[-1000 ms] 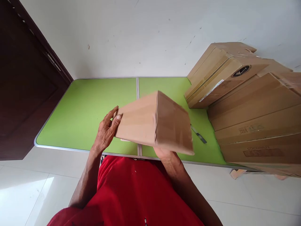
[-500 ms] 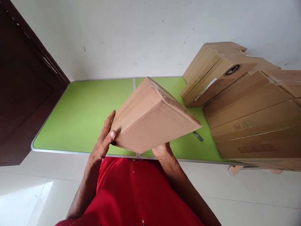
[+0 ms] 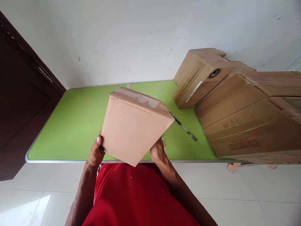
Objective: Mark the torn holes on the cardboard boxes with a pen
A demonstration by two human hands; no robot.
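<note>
A brown cardboard box point(image 3: 134, 128) is held tilted between both hands over the near edge of the green table. Clear tape runs across its far upper side. My left hand point(image 3: 96, 152) grips the box's lower left edge, thumb on the near face; a small dark patch shows beside that thumb. Under the lower right side, my right hand point(image 3: 158, 152) supports the box, its fingers mostly hidden beneath it. A slim black and silver tool point(image 3: 188, 131), perhaps a utility knife, lies on the table right of the box.
Several larger cardboard boxes point(image 3: 235, 122) stand on the right of the green table point(image 3: 61, 125), against the wall. A small brownish scrap point(image 3: 164, 143) lies near my right wrist. A dark door point(image 3: 21, 103) is at the left.
The box has been turned in my hands, so its taped side now faces up and away. More of the slim tool shows. The view has shifted slightly.
</note>
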